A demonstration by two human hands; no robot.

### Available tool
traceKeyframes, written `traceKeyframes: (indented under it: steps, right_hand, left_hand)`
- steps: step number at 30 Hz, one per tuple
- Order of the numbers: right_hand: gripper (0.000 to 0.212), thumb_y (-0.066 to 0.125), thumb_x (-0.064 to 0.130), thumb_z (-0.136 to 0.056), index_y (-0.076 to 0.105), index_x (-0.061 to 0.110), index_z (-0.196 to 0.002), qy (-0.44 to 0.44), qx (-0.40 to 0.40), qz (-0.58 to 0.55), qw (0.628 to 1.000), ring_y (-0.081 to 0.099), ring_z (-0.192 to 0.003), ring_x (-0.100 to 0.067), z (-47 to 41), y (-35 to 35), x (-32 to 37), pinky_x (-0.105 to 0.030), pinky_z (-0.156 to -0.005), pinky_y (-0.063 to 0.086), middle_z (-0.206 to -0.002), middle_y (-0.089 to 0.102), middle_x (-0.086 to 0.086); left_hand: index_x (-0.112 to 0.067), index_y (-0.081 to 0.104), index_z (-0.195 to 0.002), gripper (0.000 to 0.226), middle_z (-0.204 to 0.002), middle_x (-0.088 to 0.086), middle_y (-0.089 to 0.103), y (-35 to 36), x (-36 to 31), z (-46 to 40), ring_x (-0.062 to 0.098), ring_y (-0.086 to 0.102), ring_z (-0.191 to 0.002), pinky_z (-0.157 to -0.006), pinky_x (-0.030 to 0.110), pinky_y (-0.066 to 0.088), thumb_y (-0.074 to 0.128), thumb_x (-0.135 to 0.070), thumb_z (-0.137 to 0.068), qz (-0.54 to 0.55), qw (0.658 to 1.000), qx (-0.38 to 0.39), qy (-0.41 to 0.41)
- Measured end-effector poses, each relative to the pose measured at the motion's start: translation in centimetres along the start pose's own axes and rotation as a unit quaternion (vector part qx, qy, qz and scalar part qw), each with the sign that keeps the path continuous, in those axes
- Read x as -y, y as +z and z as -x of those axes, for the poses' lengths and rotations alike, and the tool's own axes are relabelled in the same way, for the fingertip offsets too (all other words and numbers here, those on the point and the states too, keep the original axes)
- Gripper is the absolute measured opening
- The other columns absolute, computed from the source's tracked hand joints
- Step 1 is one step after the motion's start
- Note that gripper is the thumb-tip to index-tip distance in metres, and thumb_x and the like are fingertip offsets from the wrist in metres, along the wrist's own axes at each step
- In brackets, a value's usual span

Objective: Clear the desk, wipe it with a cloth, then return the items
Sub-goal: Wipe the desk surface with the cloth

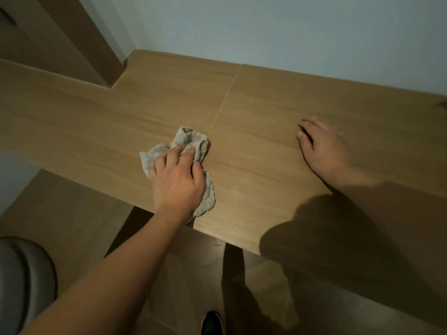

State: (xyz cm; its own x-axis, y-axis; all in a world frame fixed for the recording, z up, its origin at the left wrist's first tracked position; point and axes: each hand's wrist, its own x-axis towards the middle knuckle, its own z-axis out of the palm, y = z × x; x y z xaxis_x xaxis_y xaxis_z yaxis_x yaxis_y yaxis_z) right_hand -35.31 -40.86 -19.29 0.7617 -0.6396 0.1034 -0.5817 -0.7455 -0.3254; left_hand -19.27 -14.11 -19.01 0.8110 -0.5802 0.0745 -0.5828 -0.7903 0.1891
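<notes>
A crumpled grey cloth (pixel 193 143) lies on the wooden desk (pixel 266 97) near its front edge, just left of a seam in the top. My left hand (pixel 177 180) lies on the cloth with its fingers bent over the bunched fabric, and the thumb presses the cloth's right side. Part of the cloth is hidden under the palm. My right hand (pixel 324 146) rests on the desk to the right, fingers loosely spread and holding nothing.
A pale wall (pixel 266 27) runs behind the desk. A brown panel (pixel 55 39) stands at the back left. A grey rounded seat (pixel 21 281) sits at the lower left. A dark shoe (pixel 212 322) shows on the floor below the desk's front edge.
</notes>
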Motion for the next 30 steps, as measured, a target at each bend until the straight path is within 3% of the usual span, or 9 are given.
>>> traceKeyframes:
  steps: [6,10,12,16,19,21,23,27,30]
  right_hand:
    - [0.042,0.043,0.033,-0.103,0.056,0.011,-0.136,-0.006,-0.015,-0.004,1.0,0.046,-0.131,-0.027,-0.2,0.5,-0.1,-0.044,-0.113,0.031,-0.142,0.052,-0.007]
    - [0.042,0.041,0.033,-0.104,0.056,0.01,-0.135,-0.004,-0.014,-0.012,1.0,0.047,-0.129,-0.028,-0.1,0.3,0.0,-0.044,-0.113,0.032,-0.141,0.053,-0.008]
    - [0.041,0.04,0.032,-0.104,0.057,0.01,-0.133,-0.007,-0.02,-0.014,1.0,0.048,-0.128,-0.028,0.0,0.4,0.1,-0.044,-0.111,0.033,-0.139,0.054,-0.008]
    - [0.036,0.042,0.027,-0.103,0.062,0.007,-0.126,-0.02,-0.042,-0.013,0.999,0.052,-0.122,-0.029,-0.1,0.7,-0.2,-0.044,-0.107,0.035,-0.132,0.059,-0.01]
    - [0.035,0.042,0.027,-0.103,0.062,0.008,-0.125,-0.022,-0.052,-0.013,0.998,0.052,-0.122,-0.029,-0.2,0.9,-0.3,-0.043,-0.108,0.035,-0.131,0.059,-0.009]
    - [0.035,0.041,0.026,-0.104,0.061,0.009,-0.127,-0.021,-0.046,-0.012,0.999,0.051,-0.123,-0.028,-0.3,1.0,-0.4,-0.042,-0.109,0.033,-0.132,0.058,-0.009]
    - [0.035,0.041,0.025,-0.103,0.061,0.009,-0.127,-0.018,-0.041,-0.009,0.999,0.051,-0.123,-0.028,-0.3,1.1,-0.5,-0.042,-0.108,0.033,-0.133,0.057,-0.009]
    - [0.035,0.041,0.023,-0.103,0.06,0.009,-0.128,-0.02,-0.042,-0.016,0.999,0.05,-0.124,-0.028,-0.2,0.8,-0.4,-0.043,-0.11,0.033,-0.135,0.057,-0.009]
    - [0.034,0.043,0.022,-0.102,0.061,0.008,-0.128,-0.022,-0.041,-0.014,0.999,0.051,-0.124,-0.029,-0.2,0.8,-0.6,-0.043,-0.11,0.033,-0.133,0.058,-0.011]
  left_hand:
    - [-0.022,0.054,-0.139,0.049,-0.131,0.007,0.057,-0.4,-3.7,5.5,0.03,0.05,-0.114,-0.096,0.046,0.043,0.034,-0.041,-0.099,-0.04,0.999,0.011,-0.008]
    - [-0.025,0.055,-0.13,0.054,-0.115,0.0,0.06,-0.5,-10.1,15.7,0.021,0.057,-0.097,-0.081,0.038,0.054,0.051,-0.053,-0.084,0.011,0.973,0.094,0.212]
    - [-0.025,0.057,-0.128,0.05,-0.113,-0.002,0.059,-1.3,-8.9,13.8,0.015,0.055,-0.093,-0.078,0.031,0.052,0.048,-0.048,-0.085,0.051,0.965,0.071,0.245]
    - [-0.014,0.059,-0.127,0.034,-0.118,0.012,0.056,-3.0,-2.0,1.3,0.023,0.047,-0.1,-0.081,0.033,0.038,0.043,-0.028,-0.1,0.014,0.998,-0.049,0.043]
    - [-0.013,0.059,-0.122,0.033,-0.121,0.015,0.056,-1.3,-1.9,-3.0,0.031,0.049,-0.104,-0.083,0.041,0.04,0.04,-0.029,-0.102,-0.04,0.996,-0.033,-0.072]
    - [-0.015,0.061,-0.12,0.031,-0.119,0.012,0.059,0.1,-6.3,0.5,0.029,0.052,-0.1,-0.082,0.041,0.042,0.047,-0.027,-0.096,-0.047,0.999,-0.02,-0.01]
    - [-0.02,0.059,-0.125,0.039,-0.121,0.007,0.058,0.8,-11.1,6.1,0.026,0.056,-0.101,-0.086,0.041,0.047,0.057,-0.031,-0.088,-0.011,0.99,0.019,0.137]
    - [-0.026,0.053,-0.133,0.06,-0.124,-0.001,0.051,-0.4,-13.6,10.8,0.021,0.048,-0.107,-0.091,0.037,0.045,0.068,-0.047,-0.078,0.063,0.932,0.131,0.332]
    - [-0.019,0.062,-0.119,0.032,-0.115,0.005,0.057,-1.5,-7.6,3.9,0.019,0.047,-0.096,-0.08,0.033,0.041,0.052,-0.03,-0.09,0.023,0.982,0.005,0.19]
